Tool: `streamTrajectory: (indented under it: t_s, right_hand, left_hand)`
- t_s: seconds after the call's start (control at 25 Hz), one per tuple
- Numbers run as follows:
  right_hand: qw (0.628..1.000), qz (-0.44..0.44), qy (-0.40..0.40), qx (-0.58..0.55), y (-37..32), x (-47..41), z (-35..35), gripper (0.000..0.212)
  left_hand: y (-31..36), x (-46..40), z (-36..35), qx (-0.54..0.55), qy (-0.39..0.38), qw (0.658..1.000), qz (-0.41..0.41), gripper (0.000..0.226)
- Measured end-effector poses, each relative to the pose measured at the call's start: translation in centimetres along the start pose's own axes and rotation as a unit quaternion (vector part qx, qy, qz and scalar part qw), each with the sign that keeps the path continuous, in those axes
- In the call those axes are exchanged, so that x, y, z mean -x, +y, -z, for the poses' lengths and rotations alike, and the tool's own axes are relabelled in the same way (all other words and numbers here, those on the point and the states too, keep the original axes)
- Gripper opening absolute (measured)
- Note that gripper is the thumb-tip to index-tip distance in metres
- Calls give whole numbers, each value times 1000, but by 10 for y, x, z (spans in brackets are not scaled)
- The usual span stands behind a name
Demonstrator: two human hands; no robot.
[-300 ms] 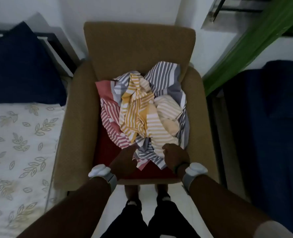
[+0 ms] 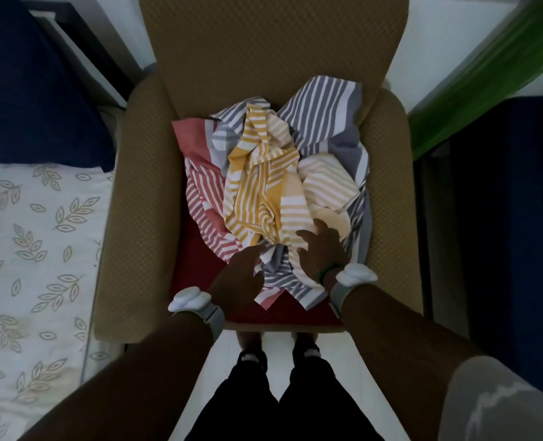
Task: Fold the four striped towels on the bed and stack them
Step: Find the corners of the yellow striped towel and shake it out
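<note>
Four crumpled striped towels (image 2: 273, 192) lie heaped on the armchair (image 2: 136, 218) seat, not yet on the bed (image 2: 35, 249). Right hand (image 2: 322, 249) lies spread on the pale yellow towel (image 2: 327, 189), fingers splayed, gripping nothing. Left hand (image 2: 240, 281) reaches in just below the pile's near edge, fingers relaxed, with grey cloth beside its fingertips. Judging by this, gathering is only starting; next comes closing on the bundle and carrying it left. The chair's arm stands between.

Dim, soft picture; wide-angle bending at edges.
</note>
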State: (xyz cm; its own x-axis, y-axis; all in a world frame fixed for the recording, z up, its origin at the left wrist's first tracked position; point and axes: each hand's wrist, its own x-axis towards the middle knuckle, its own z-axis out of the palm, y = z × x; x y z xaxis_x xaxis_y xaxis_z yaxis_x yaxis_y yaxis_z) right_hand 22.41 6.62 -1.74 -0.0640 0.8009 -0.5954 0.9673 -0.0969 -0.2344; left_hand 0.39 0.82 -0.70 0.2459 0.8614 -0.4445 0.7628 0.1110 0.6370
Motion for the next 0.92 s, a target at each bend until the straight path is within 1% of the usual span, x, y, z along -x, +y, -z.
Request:
streamTrajectory:
  t_s: [0.08, 0.12, 0.2, 0.24, 0.28, 0.32, 0.36, 0.4, 0.44, 0.48, 0.52, 0.56, 0.64, 0.68, 0.72, 0.76, 0.8, 0.84, 0.88, 0.92]
  right_hand:
    - [999, -5, 14, 32, -1, -17, 4, 40]
    - [999, -10, 34, 21, -3, -23, 6, 34]
    - [993, -17, 71, -93, -8, -26, 10, 28]
    - [984, -21, 73, -160, -9, -24, 13, 28]
    - [976, -28, 59, -210, -12, -19, 21, 30]
    - [969, -21, 44, -244, -13, -16, 25, 28]
    - [967, -4, 24, -254, -15, -9, 33, 17]
    - [962, 29, 12, -270, -19, 1, 46, 13]
    - [957, 67, 4, -282, -27, 15, 62, 23]
    - [944, 108, -9, -312, -30, 24, 75, 26]
    - [936, 139, -21, -322, -34, 37, 91, 22]
    - [928, 169, -20, -332, -39, 50, 108, 21]
    - [919, 195, 1, -342, -42, 74, 138, 23]
    - [916, 191, 12, -353, -40, 83, 153, 29]
    - [913, 186, 16, -362, -39, 90, 166, 46]
    - [917, 175, 11, -359, -37, 96, 173, 68]
    - [925, 163, 17, -342, -40, 110, 183, 84]
    - [933, 168, 34, -315, -43, 118, 188, 87]
    - [939, 179, 57, -289, -47, 121, 191, 76]
    - [944, 183, 86, -261, -50, 119, 195, 61]
  left_hand:
    - [-1, -8, -5, 18, 2, 1000, 6, 59]
    - [0, -9, -6, 25, 1, 1000, 15, 57]
    - [5, -7, -7, 48, 16, 999, 3, 52]
    - [15, -6, -1, 67, 22, 997, 9, 50]
    - [20, -7, 0, 85, 28, 996, 12, 49]
    - [27, -8, 3, 98, 33, 995, 8, 52]
    - [36, -9, 7, 107, 50, 993, -5, 60]
    - [44, -9, 16, 118, 57, 991, -25, 71]
    - [49, -12, 24, 124, 66, 989, -48, 83]
    - [59, -15, 34, 131, 80, 986, -62, 94]
    - [69, -21, 42, 140, 90, 984, -65, 99]
    - [86, -19, 58, 157, 76, 983, -59, 93]
    - [115, -15, 89, 218, 67, 973, -40, 53]
    - [126, -15, 104, 256, 72, 963, -41, 38]
    - [138, -13, 120, 289, 76, 954, -31, 32]
    - [153, -10, 135, 318, 96, 943, -25, 31]
    - [169, -1, 151, 346, 90, 933, -38, 30]
    - [185, 5, 166, 378, 83, 920, -56, 27]
    - [199, 8, 179, 403, 59, 910, -81, 25]
    - [214, 14, 192, 422, 32, 899, -112, 27]
